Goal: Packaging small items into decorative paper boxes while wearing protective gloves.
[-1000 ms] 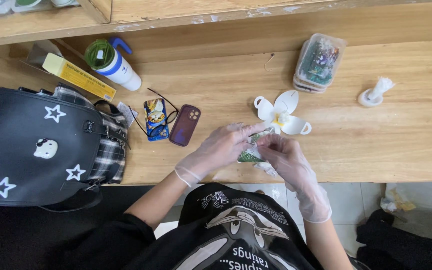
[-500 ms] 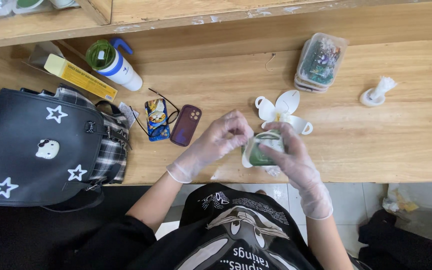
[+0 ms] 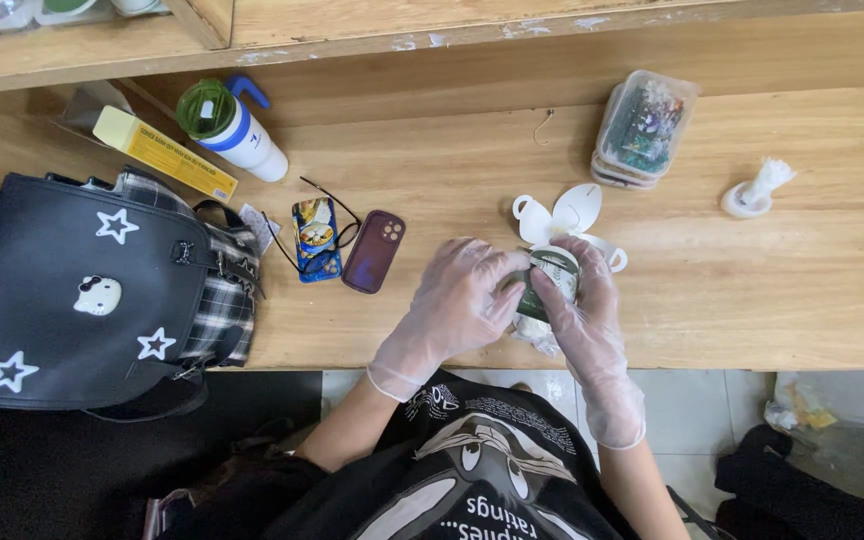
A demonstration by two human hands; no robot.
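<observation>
While both gloved hands close around it, the small green-and-white jar (image 3: 549, 283) sits at the table's near edge, long axis running 12 to 6, top toward 12. Left hand (image 3: 452, 305) grips its side from 9 o'clock; right hand (image 3: 584, 310) pinches it from 3. White petal-shaped piece (image 3: 562, 212) lies just past it at 12.

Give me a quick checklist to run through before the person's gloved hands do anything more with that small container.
1. Both hands gloved: ok, left hand and right hand.
2. Small container held by both hands: ok.
3. Container lid sealed: cannot tell, fingers cover it.
4. White petal-shaped piece apart from the hands: cannot tell, the right hand overlaps its edge.
5. Phone clear of the hands: ok.
6. Stacked clear boxes out of the way: ok.
</observation>
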